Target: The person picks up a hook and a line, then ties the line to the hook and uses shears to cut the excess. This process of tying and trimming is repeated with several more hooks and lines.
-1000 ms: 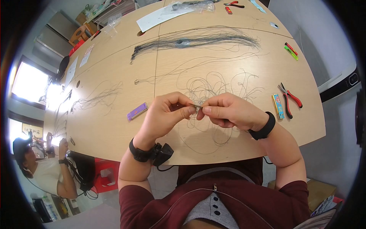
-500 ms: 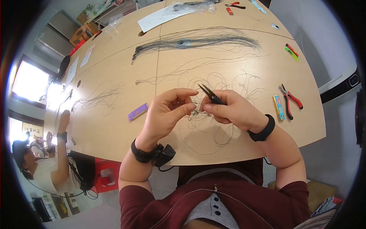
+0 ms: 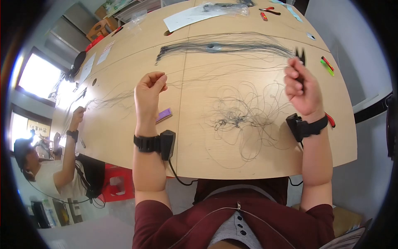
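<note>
My left hand (image 3: 150, 85) is raised over the table with thumb and fingers pinched together. A thin strand (image 3: 195, 67) appears to run from this pinch toward the right. My right hand (image 3: 304, 89) is closed round black tweezers (image 3: 300, 56), their two dark points spread and facing away from me. Between my forearms lies a loose tangle (image 3: 236, 120) of fine dark strands, looping widely over the wood. Farther back, a long bundle (image 3: 236, 47) of similar strands stretches across the table, its knotted end at the left. A few separate strands pass between bundle and tangle.
A purple box (image 3: 164, 115) lies beside my left forearm. Behind my right wrist shows a red plier handle (image 3: 330, 120). Red and green items (image 3: 327, 64) lie at the right edge. At left, another person's hand (image 3: 78, 116) is near more strands (image 3: 112, 99).
My hands have moved from close together above the tangle to wide apart and farther forward, left hand leftward, right hand rightward with the tweezers. The tangle is now uncovered.
</note>
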### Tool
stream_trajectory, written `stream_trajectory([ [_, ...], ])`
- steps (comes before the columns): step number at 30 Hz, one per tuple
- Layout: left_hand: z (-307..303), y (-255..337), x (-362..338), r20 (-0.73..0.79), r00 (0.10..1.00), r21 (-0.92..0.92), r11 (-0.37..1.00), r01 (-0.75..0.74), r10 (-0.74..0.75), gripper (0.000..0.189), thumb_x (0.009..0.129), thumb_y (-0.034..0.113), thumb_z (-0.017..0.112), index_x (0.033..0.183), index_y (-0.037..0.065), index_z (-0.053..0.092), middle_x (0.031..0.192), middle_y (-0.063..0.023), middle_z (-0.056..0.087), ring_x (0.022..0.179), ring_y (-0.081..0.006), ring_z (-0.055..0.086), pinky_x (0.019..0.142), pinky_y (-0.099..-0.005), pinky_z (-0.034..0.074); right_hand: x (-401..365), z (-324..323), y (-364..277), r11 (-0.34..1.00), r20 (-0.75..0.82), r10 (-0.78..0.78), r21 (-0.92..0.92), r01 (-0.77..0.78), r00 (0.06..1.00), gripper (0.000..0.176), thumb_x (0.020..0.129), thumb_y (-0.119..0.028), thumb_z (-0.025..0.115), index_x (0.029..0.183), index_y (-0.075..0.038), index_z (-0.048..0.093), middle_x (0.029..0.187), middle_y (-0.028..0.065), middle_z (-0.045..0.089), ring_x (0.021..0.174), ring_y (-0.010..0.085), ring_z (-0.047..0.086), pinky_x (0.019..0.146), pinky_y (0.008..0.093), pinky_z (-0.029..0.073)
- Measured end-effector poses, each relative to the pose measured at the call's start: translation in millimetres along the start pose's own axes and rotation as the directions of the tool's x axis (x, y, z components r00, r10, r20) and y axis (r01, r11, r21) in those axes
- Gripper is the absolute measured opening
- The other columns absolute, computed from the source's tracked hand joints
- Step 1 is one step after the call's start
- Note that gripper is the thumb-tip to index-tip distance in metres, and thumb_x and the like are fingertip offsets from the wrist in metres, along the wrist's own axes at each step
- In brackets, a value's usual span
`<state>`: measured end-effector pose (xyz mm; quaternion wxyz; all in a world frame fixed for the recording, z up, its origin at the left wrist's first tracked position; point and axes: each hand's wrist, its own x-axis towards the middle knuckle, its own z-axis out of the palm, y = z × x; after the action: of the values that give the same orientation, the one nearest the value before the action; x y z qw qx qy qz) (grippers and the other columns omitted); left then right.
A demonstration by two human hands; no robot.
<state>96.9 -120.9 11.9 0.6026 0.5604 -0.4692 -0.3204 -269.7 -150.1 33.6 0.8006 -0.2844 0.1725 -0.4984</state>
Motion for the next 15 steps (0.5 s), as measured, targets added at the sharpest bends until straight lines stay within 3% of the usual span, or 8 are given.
stream_trajectory([
  [5, -21, -29, 20, -0.077, 0.997, 0.258, 0.966, 0.004, 0.017, 0.011, 0.078, 0.007, 0.065, 0.086, 0.000, 0.063, 0.072, -0.0024, 0.060, 0.064, -0.0075, 0.053, 0.060, -0.0204, 0.045, 8, -41, -26, 0.957, -0.099, -0.162, 0.226, 0.181, 0.982, 0.015, 0.093, -0.016, 0.046, 0.091, -0.002, 0.052, 0.074, 0.0017, 0.049, 0.053, 0.0063, 0.041, 0.042, 0.0162, 0.033],
  [9, -27, -46, 25, -0.127, 0.990, 0.483, 0.876, 0.002, 0.068, 0.011, 0.075, 0.009, 0.066, 0.079, -0.001, 0.065, 0.069, -0.0054, 0.063, 0.063, -0.0086, 0.055, 0.059, -0.0232, 0.045, 10, -70, -37, 0.905, -0.280, -0.276, 0.248, 0.347, 0.919, 0.016, 0.093, -0.014, 0.044, 0.090, 0.000, 0.052, 0.077, 0.0040, 0.052, 0.055, 0.0082, 0.044, 0.044, 0.0170, 0.036],
  [13, -30, -59, 28, -0.162, 0.987, 0.551, 0.829, 0.100, -0.011, 0.012, 0.074, 0.012, 0.067, 0.078, 0.000, 0.067, 0.069, -0.0077, 0.064, 0.063, -0.0114, 0.058, 0.060, -0.0252, 0.046, 12, -70, -37, 0.888, -0.403, -0.368, 0.115, 0.445, 0.838, 0.021, 0.094, -0.014, 0.041, 0.099, 0.004, 0.052, 0.102, 0.0122, 0.057, 0.059, 0.0076, 0.044, 0.047, 0.0156, 0.038],
  [15, -29, -58, 27, -0.148, 0.989, 0.608, 0.791, 0.069, 0.028, 0.013, 0.074, 0.013, 0.067, 0.079, 0.001, 0.068, 0.069, -0.0086, 0.064, 0.063, -0.0142, 0.059, 0.062, -0.0266, 0.046, 11, -61, -36, 0.921, -0.344, -0.329, 0.088, 0.379, 0.880, 0.025, 0.095, -0.014, 0.041, 0.103, 0.008, 0.049, 0.114, 0.0157, 0.053, 0.059, 0.0071, 0.044, 0.048, 0.0154, 0.040],
])
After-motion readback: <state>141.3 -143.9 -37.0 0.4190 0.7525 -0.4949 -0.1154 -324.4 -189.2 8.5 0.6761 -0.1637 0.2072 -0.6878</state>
